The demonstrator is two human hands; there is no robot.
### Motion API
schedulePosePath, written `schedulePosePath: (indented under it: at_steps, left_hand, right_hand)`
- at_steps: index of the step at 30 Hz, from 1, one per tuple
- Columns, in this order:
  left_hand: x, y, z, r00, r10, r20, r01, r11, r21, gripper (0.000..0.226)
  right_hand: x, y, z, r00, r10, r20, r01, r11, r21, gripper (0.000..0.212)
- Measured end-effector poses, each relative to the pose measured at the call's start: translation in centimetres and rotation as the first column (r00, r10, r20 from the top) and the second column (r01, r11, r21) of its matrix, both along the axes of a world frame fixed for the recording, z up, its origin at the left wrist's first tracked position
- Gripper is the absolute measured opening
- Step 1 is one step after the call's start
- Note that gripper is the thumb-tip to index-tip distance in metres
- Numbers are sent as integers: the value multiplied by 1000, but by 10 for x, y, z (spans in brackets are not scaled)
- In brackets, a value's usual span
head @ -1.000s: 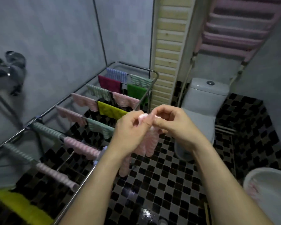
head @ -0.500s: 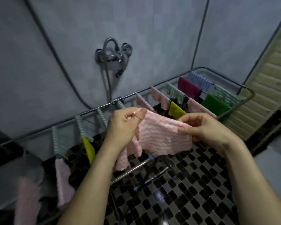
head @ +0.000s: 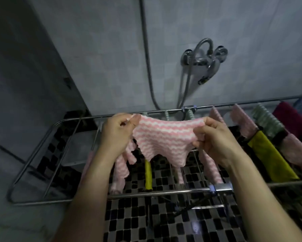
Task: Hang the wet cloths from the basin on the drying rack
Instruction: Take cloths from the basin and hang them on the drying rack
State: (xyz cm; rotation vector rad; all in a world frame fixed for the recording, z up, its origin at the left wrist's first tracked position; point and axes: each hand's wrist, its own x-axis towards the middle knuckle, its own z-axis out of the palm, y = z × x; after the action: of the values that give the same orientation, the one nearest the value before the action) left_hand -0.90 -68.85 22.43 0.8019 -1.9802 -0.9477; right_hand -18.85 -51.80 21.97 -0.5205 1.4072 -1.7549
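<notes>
cloth (head: pixel 164 138) with pink and white wavy stripes is stretched between the two hands at the centre of the frame, held up above the drying rack (head: pixel 33 154). the left hand (head: pixel 118 131), just left of centre, pinches the cloth's upper left corner between thumb and curled fingers, and a loose tail of the fabric hangs down below that hand. the right hand (head: pixel 214 137), just right of centre, grips the upper right corner and the right edge, its fingers curled round the fabric. the top edge sags a little between the two grips, and the lower edge hangs uneven. both bare forearms come up from the bottom of the frame.

the rack is a metal frame lying across the middle of the frame, its rounded end at the left, its bars running from the far rail by the wall to the near rail. below the held cloth, other pink striped cloths (head: pixel 119 173) and a narrow yellow cloth (head: pixel 148 177) hang over the bars. toward the right edge the bars carry a broad yellow cloth (head: pixel 269 158), a green striped cloth (head: pixel 267 123), more pink ones and a dark red cloth (head: pixel 293 117).

on the grey tiled wall in the upper right sits a chrome shower tap (head: pixel 204 58), and a hose (head: pixel 146 55) runs down the wall from the top of the frame. the floor (head: pixel 146 224) in the lower part is black and white mosaic tile.
</notes>
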Motion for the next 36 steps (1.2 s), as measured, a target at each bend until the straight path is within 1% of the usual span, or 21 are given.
schedulePosePath:
  at_steps: [3,4,5,6,7,8,10,11,12,14,15,16,18,21,24,26,29,31,34,35,36]
  left_hand:
    - [31,-23,8,997,40,71,-41,999,15,18]
    - [43,-34,9,993,64,96,-64,998,-2,19]
    - [57,-46,10,987,96,128,-95,995,-18,21]
    - [71,-60,10,980,120,159,-118,993,-26,22]
    - [81,-70,10,974,134,180,-131,991,-28,23]
    - [94,-82,10,971,151,186,-150,988,-20,25]
    - [114,-104,12,968,183,174,-184,983,-8,29]
    - [122,-113,13,964,202,172,-203,979,-7,31]
    - [130,-124,13,961,221,169,-225,974,8,32]
    - [147,-151,10,948,255,192,-269,962,52,31]
    - [156,-170,6,938,265,221,-286,956,66,29]
    - [161,-182,3,931,264,251,-290,954,73,28]
    - [165,-210,-8,926,247,287,-278,958,74,25]
    - [158,-244,-35,934,165,317,-226,960,166,25]
    - [145,-284,-80,921,-12,389,-141,921,363,28]
    - [134,-303,-102,908,-44,418,-146,900,412,31]
    - [116,-328,-118,901,14,433,-212,885,414,29]
    - [106,-340,-123,885,37,463,-242,888,391,29]
    - [92,-353,-131,856,49,514,-274,887,371,25]
    - [87,-356,-131,847,47,530,-277,889,364,26]
    - [82,-359,-132,839,45,542,-278,892,357,26]
  right_hand:
    - [20,-33,0,986,76,-146,-71,997,44,24]
    - [28,-44,-1,964,87,-251,-74,995,61,21]
    - [36,-59,-2,904,87,-418,-62,995,73,19]
    - [46,-74,-3,804,79,-589,-43,996,75,18]
    - [55,-85,-3,705,81,-704,-36,996,78,16]
    - [67,-101,-5,648,88,-757,-55,996,68,15]
    - [87,-130,-9,612,95,-785,-102,994,41,14]
    - [97,-140,-9,652,109,-750,-131,991,30,14]
    - [105,-151,-8,722,140,-678,-168,986,26,13]
    - [121,-175,-8,872,251,-420,-261,965,34,14]
    - [129,-193,-11,908,304,-287,-305,952,43,15]
    - [133,-204,-13,920,331,-208,-326,943,58,15]
    - [140,-234,-24,925,351,-144,-339,935,103,16]
    - [141,-278,-54,948,289,-137,-250,937,243,14]
    - [135,-319,-94,933,226,-281,-90,900,426,12]
    - [130,-338,-111,916,228,-332,-32,863,504,8]
    - [121,-364,-129,927,205,-314,5,831,557,16]
    - [114,-378,-144,943,191,-273,-1,821,571,17]
    - [104,-395,-168,976,129,-176,-7,823,568,36]
    - [103,-400,-172,985,89,-149,12,821,570,38]
    - [104,-405,-174,989,58,-139,33,816,577,34]
